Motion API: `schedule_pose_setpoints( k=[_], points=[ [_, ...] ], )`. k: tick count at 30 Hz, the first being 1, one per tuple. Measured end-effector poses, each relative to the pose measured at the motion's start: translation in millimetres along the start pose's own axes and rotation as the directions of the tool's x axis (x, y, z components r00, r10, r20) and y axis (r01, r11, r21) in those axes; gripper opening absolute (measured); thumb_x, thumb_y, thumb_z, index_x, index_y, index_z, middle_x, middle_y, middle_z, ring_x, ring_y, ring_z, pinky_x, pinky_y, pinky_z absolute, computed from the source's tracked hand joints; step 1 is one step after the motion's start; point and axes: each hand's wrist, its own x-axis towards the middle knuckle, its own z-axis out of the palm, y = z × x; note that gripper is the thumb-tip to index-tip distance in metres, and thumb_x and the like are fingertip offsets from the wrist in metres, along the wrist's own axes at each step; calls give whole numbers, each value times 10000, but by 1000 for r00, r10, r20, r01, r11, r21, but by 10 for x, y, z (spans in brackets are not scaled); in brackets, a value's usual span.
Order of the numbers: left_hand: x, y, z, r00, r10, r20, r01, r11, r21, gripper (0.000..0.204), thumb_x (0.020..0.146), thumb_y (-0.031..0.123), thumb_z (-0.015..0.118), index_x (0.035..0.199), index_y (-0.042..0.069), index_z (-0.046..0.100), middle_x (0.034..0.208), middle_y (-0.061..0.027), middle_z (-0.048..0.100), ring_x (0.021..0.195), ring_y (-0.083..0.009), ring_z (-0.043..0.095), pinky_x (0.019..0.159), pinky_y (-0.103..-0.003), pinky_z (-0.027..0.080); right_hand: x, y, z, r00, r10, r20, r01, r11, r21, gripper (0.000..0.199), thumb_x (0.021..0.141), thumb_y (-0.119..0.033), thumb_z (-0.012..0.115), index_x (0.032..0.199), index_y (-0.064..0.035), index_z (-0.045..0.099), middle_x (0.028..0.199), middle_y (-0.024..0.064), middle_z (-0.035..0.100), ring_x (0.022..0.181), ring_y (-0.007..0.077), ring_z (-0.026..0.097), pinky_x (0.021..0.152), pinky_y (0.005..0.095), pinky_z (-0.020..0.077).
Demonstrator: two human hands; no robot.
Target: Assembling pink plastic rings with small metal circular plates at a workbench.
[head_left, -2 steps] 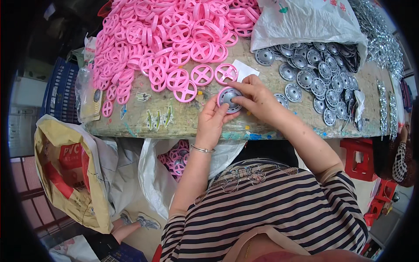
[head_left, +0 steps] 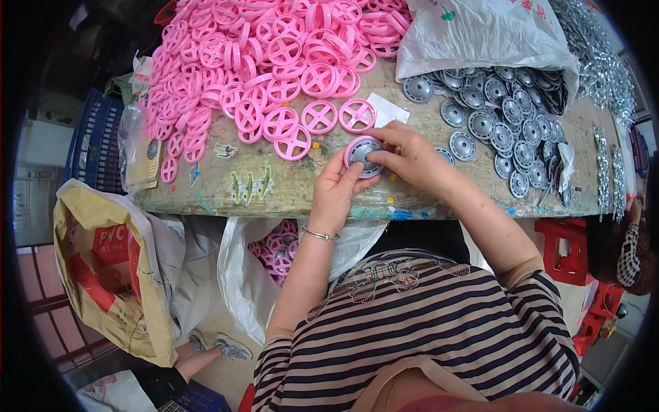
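Above the front edge of the table, both my hands close around one pink toy wheel (head_left: 349, 146) with a round grey hubcap (head_left: 364, 154) seated in its face. My left hand (head_left: 332, 196) grips the wheel from the lower left, thumb against the rim. From the upper right, my right hand (head_left: 417, 156) holds it too, its thumb pressing on the hubcap. Whether the cap sits fully flush I cannot tell. Just beyond the fingers lies a loose pink four-spoked wheel (head_left: 357, 102), with a big heap of pink wheels (head_left: 213, 55) behind it to the left.
A pile of grey hubcaps (head_left: 481, 124) spills from a white woven sack (head_left: 480, 34) at the right. Silver tinsel (head_left: 597, 62) lies beyond. Below the table edge, an open white bag (head_left: 237, 288) holds wheels, beside a tan paper sack (head_left: 147, 323). Red stools (head_left: 568, 250) stand at right.
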Motion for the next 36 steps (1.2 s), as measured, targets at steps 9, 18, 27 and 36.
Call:
schedule_pose_setpoints(
  k=[9, 18, 27, 36],
  points=[
    [-85, -19, 0, 994, 96, -54, -83, 975, 207, 317, 984, 96, 451, 1279, -19, 464, 1169, -100, 556, 933, -154, 615, 751, -304, 590, 3, -94, 73, 953, 234, 189, -288, 895, 340, 237, 850, -146, 684, 1041, -18, 628, 746, -4, 606, 629, 65, 536, 550, 224, 454],
    [-1194, 270, -726, 786, 505, -358, 14, 564, 826, 283, 987, 168, 453, 1146, -28, 582, 1071, -116, 628, 955, -176, 600, 854, -290, 465, 439, 171, 165, 944, -322, -70, 213, 757, -618, 556, 771, -322, 710, 1239, -70, 547, 1274, 140, 531, 1161, 302, 475, 988, 460, 341],
    [-1360, 304, -832, 785, 362, -502, 161, 664, 730, 223, 936, 70, 525, 1123, -36, 584, 994, -138, 652, 910, -202, 642, 757, -291, 522, 501, -27, -330, 987, 135, -91, -133, 991, 24, 398, 985, -337, 437, 1054, 11, 617, 901, 145, 676, 820, 260, 646, 793, 383, 484],
    [-88, 91, 163, 982, 65, -177, -45, 992, 115, 284, 980, 119, 482, 1223, -28, 482, 1121, -121, 598, 953, -197, 640, 777, -313, 584, 144, -205, -306, 933, 354, 73, -361, 915, 179, 331, 957, -297, 490, 1072, -17, 624, 925, 124, 644, 861, 197, 599, 778, 334, 479]
  ],
)
